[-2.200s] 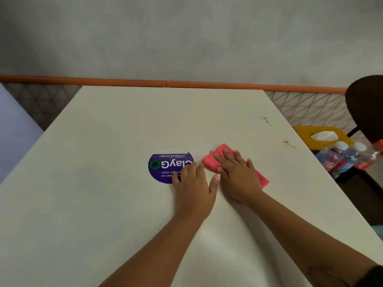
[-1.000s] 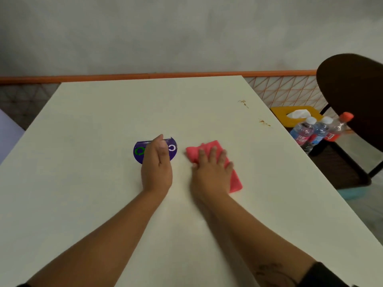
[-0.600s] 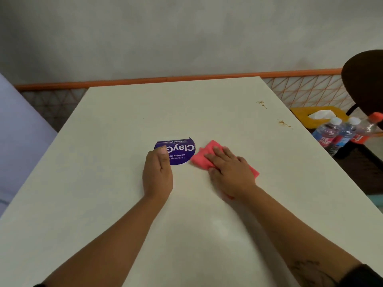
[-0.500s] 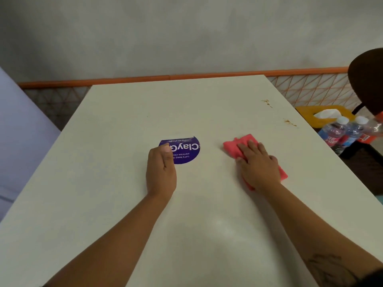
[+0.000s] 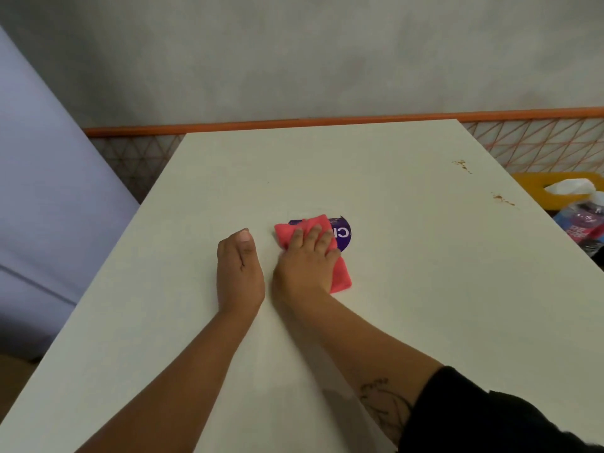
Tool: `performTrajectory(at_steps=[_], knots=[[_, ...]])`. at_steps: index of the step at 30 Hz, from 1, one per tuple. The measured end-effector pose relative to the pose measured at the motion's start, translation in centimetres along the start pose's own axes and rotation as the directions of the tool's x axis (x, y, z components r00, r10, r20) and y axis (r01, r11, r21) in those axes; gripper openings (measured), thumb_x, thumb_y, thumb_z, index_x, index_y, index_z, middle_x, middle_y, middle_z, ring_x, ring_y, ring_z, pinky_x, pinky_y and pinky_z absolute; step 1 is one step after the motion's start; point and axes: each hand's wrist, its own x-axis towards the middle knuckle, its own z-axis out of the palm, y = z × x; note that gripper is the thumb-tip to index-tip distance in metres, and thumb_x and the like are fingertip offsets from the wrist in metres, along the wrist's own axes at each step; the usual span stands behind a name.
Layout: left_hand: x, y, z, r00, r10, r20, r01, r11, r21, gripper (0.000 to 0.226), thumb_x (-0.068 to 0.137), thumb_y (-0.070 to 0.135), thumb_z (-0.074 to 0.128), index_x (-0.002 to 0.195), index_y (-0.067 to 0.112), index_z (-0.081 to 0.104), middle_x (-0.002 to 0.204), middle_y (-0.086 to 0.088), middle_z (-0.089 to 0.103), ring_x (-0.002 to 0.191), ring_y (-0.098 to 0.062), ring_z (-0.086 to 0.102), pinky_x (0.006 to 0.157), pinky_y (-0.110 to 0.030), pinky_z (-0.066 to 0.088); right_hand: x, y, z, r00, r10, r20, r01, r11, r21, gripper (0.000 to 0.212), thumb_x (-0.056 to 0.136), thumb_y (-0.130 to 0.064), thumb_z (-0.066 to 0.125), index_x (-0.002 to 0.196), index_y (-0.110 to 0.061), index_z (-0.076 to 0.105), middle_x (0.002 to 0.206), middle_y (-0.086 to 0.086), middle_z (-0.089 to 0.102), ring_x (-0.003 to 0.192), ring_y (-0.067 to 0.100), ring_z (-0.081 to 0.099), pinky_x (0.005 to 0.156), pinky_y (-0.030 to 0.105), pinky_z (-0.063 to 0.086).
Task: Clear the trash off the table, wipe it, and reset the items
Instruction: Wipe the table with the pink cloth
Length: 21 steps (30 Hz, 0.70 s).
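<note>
head view: right hand (image 5: 304, 261), fingers flat, is pressing the pink cloth (image 5: 340, 278) over the purple sticker (image 5: 345, 236) on the table (image 5: 408, 322), left hand (image 5: 240, 273) resting alongside, fingers hidden; the dragging cloth could be catching and lifting the sticker's rim.

The one camera is sitting on the person's head, looking forward and steeply down along the table (image 5: 408, 322) from its near end. It is facing the far wall (image 5: 327, 60), which is filling the top quarter of the frame, with an orange rail (image 5: 359, 120) running beneath it. The wide lens is making the table edges splay toward the bottom corners. It is sitting close: both forearms are entering from the bottom edge, and the left hand (image 5: 240, 269) and right hand (image 5: 304, 263) are lying near the centre. The right border is cropping a yellow box (image 5: 536, 191) and bottles (image 5: 581, 223) beside the table, while a pale panel (image 5: 49, 191) is filling the left side.
</note>
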Motion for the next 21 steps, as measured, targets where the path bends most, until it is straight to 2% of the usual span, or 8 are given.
performTrajectory(at_steps=[3, 6, 9, 11, 14, 16, 18, 21], knots=[[0.3, 0.1, 0.3, 1.0, -0.018, -0.025, 0.019, 0.999, 0.045, 0.045, 0.103, 0.03, 0.023, 0.123, 0.005, 0.055, 0.126, -0.014, 0.053, 0.116, -0.029, 0.051, 0.097, -0.029, 0.036, -0.9, -1.5, 0.2, 0.978, -0.203, 0.049, 0.205, 0.978, -0.032, 0.061, 0.099, -0.027, 0.031, 0.151, -0.011, 0.005, 0.158, 0.019, 0.001, 0.144, 0.041, -0.004, 0.114, 0.055, 0.004], [0.3, 0.9, 1.0, 0.998, -0.036, -0.045, 0.041, 0.991, 0.131, 0.047, 0.103, 0.032, 0.022, 0.122, 0.006, 0.055, 0.128, -0.015, 0.051, 0.117, -0.03, 0.049, 0.092, -0.03, 0.035, -1.3, 0.8, -0.7, 0.895, -0.441, 0.066, 0.444, 0.896, -0.023, 0.061, 0.097, -0.036, 0.038, 0.151, -0.019, 0.014, 0.159, 0.009, 0.008, 0.147, 0.031, 0.0, 0.116, 0.051, 0.005], [0.3, 1.2, 1.3, 0.999, -0.02, -0.044, 0.028, 0.979, 0.201, 0.049, 0.102, 0.035, 0.021, 0.122, 0.007, 0.055, 0.129, -0.013, 0.049, 0.115, -0.03, 0.05, 0.09, -0.033, 0.037, -1.4, 4.9, -1.6, 0.863, -0.504, 0.03, 0.504, 0.864, 0.005, 0.051, 0.099, -0.035, 0.033, 0.148, -0.026, 0.025, 0.159, 0.002, 0.015, 0.147, 0.023, 0.008, 0.115, 0.046, 0.01], [0.2, 1.3, 1.6, 0.999, -0.014, -0.032, 0.021, 0.972, 0.235, 0.05, 0.102, 0.038, 0.02, 0.121, 0.008, 0.055, 0.128, -0.012, 0.048, 0.115, -0.03, 0.05, 0.09, -0.035, 0.038, -1.2, 8.3, -2.4, 0.908, -0.418, 0.011, 0.418, 0.907, -0.043, 0.052, 0.098, -0.037, 0.033, 0.148, -0.027, 0.024, 0.158, 0.001, 0.016, 0.146, 0.022, 0.011, 0.113, 0.043, 0.016], [0.3, 1.4, 1.9, 0.999, -0.03, -0.013, 0.032, 0.963, 0.269, 0.052, 0.101, 0.04, 0.02, 0.115, 0.006, 0.056, 0.125, -0.012, 0.049, 0.11, -0.031, 0.052, 0.085, -0.035, 0.038, -0.9, 13.3, -3.6, 0.988, -0.13, -0.088, 0.123, 0.989, -0.084, 0.052, 0.097, -0.04, 0.034, 0.147, -0.027, 0.026, 0.155, 0.002, 0.023, 0.143, 0.024, 0.019, 0.107, 0.042, 0.025], [0.4, 1.3, 2.0, 0.999, -0.036, 0.004, 0.033, 0.954, 0.298, 0.053, 0.101, 0.041, 0.019, 0.11, 0.003, 0.055, 0.122, -0.013, 0.05, 0.105, -0.033, 0.053, 0.079, -0.034, 0.035, -0.8, 14.7, -4.0, 0.987, 0.044, -0.155, -0.057, 0.996, -0.075, 0.051, 0.096, -0.039, 0.034, 0.145, -0.026, 0.03, 0.148, 0.004, 0.033, 0.135, 0.03, 0.027, 0.103, 0.044, 0.028], [0.4, 1.1, 1.9, 0.999, -0.026, 0.027, 0.015, 0.945, 0.326, 0.054, 0.1, 0.042, 0.019, 0.104, 0.002, 0.055, 0.121, -0.015, 0.05, 0.101, -0.034, 0.054, 0.077, -0.034, 0.034, -0.3, 13.5, -3.8, 0.978, 0.126, -0.168, -0.14, 0.987, -0.076, 0.049, 0.097, -0.038, 0.033, 0.143, -0.022, 0.032, 0.14, 0.009, 0.039, 0.129, 0.034, 0.031, 0.101, 0.046, 0.028], [0.4, 0.9, 1.7, 0.998, -0.029, 0.058, 0.008, 0.94, 0.341, 0.054, 0.099, 0.044, 0.019, 0.102, 0.002, 0.054, 0.121, -0.014, 0.049, 0.1, -0.034, 0.054, 0.077, -0.035, 0.036, 0.8, 9.3, -3.0, 0.978, 0.134, -0.16, -0.146, 0.987, -0.068, 0.047, 0.098, -0.036, 0.031, 0.14, -0.018, 0.034, 0.137, 0.014, 0.04, 0.128, 0.037, 0.031, 0.102, 0.049, 0.026]])
